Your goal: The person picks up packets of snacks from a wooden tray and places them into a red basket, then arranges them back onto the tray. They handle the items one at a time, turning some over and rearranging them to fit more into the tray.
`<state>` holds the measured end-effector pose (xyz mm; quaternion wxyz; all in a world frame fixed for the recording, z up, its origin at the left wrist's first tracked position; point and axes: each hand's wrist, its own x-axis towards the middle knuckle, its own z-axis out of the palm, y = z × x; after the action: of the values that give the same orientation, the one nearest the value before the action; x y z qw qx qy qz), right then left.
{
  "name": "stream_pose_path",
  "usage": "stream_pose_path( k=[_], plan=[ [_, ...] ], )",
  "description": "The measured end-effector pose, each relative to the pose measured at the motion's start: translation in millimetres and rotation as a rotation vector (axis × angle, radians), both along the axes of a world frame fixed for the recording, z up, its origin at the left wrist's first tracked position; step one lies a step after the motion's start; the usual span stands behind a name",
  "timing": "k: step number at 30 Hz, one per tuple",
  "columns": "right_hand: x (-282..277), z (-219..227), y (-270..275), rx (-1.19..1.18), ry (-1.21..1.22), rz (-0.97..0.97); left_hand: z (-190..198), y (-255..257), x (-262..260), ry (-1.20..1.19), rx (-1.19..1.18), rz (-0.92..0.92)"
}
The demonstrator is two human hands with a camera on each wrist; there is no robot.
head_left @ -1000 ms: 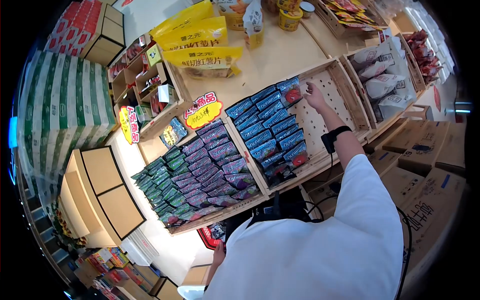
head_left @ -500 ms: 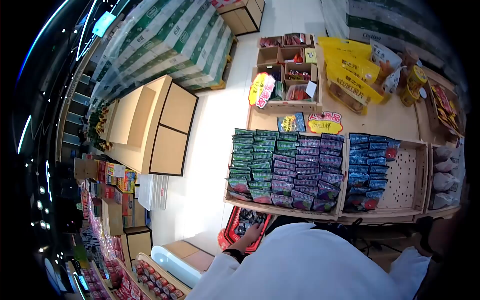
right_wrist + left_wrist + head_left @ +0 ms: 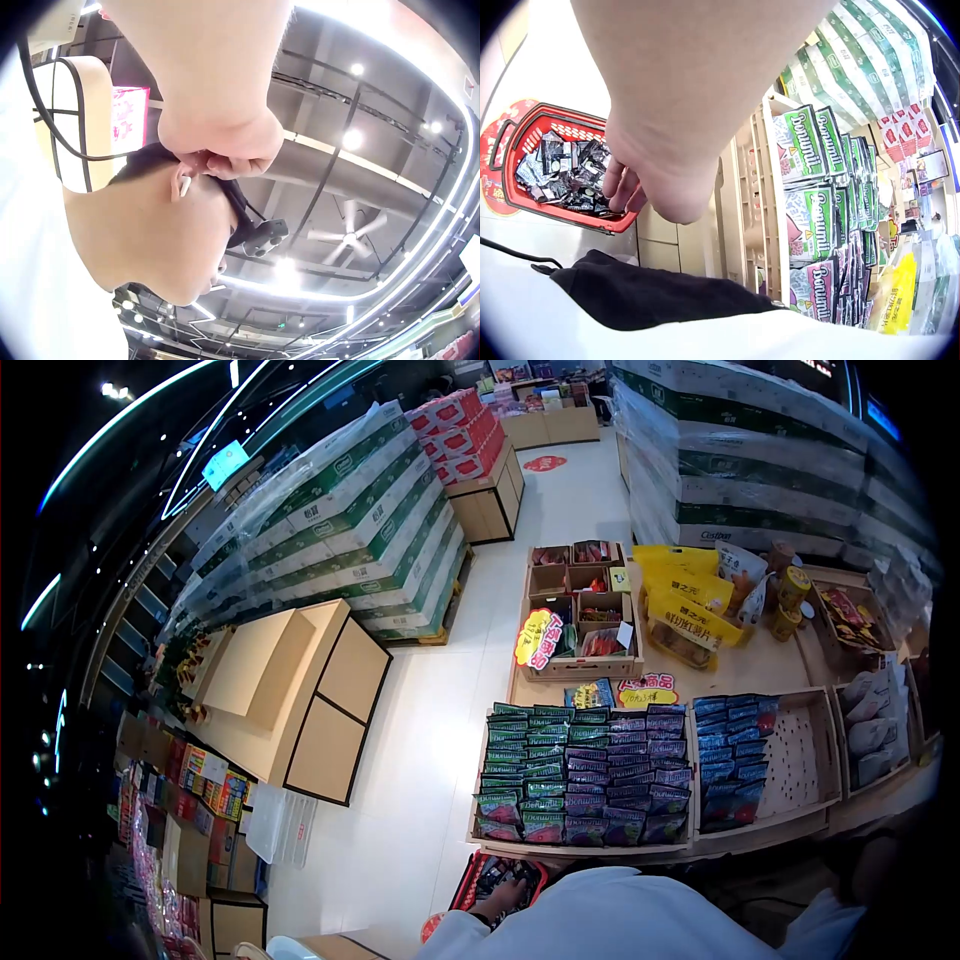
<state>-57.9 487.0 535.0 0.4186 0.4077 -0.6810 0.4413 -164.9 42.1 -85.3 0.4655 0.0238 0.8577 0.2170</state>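
Observation:
My left hand (image 3: 505, 897) is over a red basket (image 3: 541, 872) of small dark packets, low in the head view. Seen from the left wrist, the hand (image 3: 656, 176) has its fingers loosely bent at the near end of the basket (image 3: 626, 223), beside the packets (image 3: 574, 169); no item shows in it. The right wrist view has my right hand (image 3: 225, 146) raised beside the head, fingers curled against the black headband (image 3: 142, 161), above an ear with a white earbud (image 3: 185, 186). Whether these fingers touch hair or band is unclear.
Wooden crates hold green and purple packets (image 3: 585, 775), blue packets (image 3: 730, 760) and white bags (image 3: 872, 730). Yellow bags (image 3: 690, 605) and a divided box (image 3: 583, 671) stand behind. Wrapped green-white cartons (image 3: 340, 540) and a wooden stand (image 3: 345, 710) are at left.
My right hand has left the blue packets' crate and risen to the head. The head view has swung, then tilted up towards the aisle. My left hand shows over the basket's packets, not at its edge.

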Motion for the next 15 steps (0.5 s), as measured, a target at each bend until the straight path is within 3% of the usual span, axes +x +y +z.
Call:
stream_pose_path(
  k=[1, 5, 6, 8, 9, 10, 12, 13, 15],
  plan=[
    [10, 7, -14, 0.032, -0.067, -0.111, -9, -7, 0, -0.010, -0.006, 0.017],
    [27, 17, -48, 0.033, -0.094, -0.173, 16, -8, -13, 0.030, -0.029, -0.051],
    [24, 17, -55, 0.011, -0.035, -0.167, -3, -14, -17, 0.042, -0.023, -0.060],
    [20, 17, -59, -0.009, 0.029, -0.162, -62, -37, -17, 0.177, 0.052, -0.297],
    [19, 16, -57, 0.022, 0.083, -0.067, -26, -22, -17, 0.106, 0.001, -0.093],
    [20, 16, -57, 0.053, 0.131, 0.028, -33, -25, -19, 0.109, 0.003, -0.095],
    [22, 19, -62, 0.051, 0.107, 0.035, -38, -28, -20, 0.285, 0.094, -0.472],
    [23, 21, -65, 0.051, 0.082, 0.048, -41, -27, -19, 0.288, 0.098, -0.471],
    [26, 24, -72, 0.047, 0.047, 0.025, -3, -11, -18, 0.081, 0.028, -0.107]
  ],
)
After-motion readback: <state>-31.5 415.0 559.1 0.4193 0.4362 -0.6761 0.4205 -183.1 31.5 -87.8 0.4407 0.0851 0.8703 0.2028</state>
